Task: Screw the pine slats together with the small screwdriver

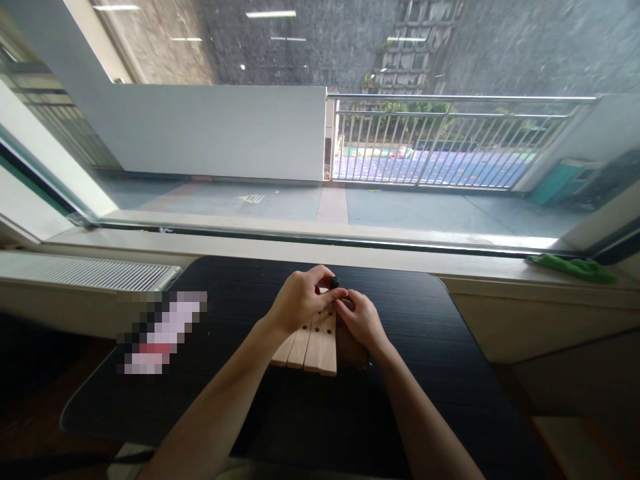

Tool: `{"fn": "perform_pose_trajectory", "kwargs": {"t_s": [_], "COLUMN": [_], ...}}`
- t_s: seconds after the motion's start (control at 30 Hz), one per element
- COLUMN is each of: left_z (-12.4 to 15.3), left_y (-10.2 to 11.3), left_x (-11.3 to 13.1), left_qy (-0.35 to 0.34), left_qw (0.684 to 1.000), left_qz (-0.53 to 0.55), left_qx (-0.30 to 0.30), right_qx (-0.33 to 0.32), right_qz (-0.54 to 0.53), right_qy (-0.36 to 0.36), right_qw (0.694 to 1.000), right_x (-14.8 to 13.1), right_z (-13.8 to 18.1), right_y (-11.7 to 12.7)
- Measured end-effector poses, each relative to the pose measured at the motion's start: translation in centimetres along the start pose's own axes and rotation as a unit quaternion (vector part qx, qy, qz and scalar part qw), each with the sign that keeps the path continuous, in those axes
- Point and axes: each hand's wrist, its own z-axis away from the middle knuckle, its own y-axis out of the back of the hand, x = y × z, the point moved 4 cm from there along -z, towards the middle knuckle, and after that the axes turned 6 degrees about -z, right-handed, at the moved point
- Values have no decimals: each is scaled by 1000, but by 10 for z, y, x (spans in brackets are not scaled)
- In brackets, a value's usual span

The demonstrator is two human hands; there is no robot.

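Note:
Several pale wooden slats (pixel 314 347) with small holes lie side by side on the black table (pixel 240 400), with a darker brown piece (pixel 353 353) on their right. My left hand (pixel 300 300) rests over the slats' far end, fingers curled and pinched round a small black object (pixel 333 283). My right hand (pixel 361 321) is closed beside it, fingertips meeting the left hand's at the slats' top; what it pinches is hidden.
A blurred-out pink and white object (pixel 160 332) lies on the table's left part. Behind the table run a white windowsill (pixel 320 250) and a large window. A radiator grille (pixel 85 272) is at left, a green cloth (pixel 575 268) on the sill at right.

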Motion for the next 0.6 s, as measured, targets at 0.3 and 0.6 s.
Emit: {"fn": "perform_pose_trajectory", "kwargs": {"t_s": [0.3,0.6], "left_z": [3,4], "left_y": [-1,-6], "left_x": [-2,-6], "left_qy": [29,36], "left_qw": [999,992], "left_qz": [40,110], "left_qx": [2,-50], "right_qx": [1,3], "right_qz": [-5,-3], "right_qy": [1,3], "right_qw": [1000,1000], "right_x": [0,-1], "right_z": [0,0], "right_y": [0,0]}}
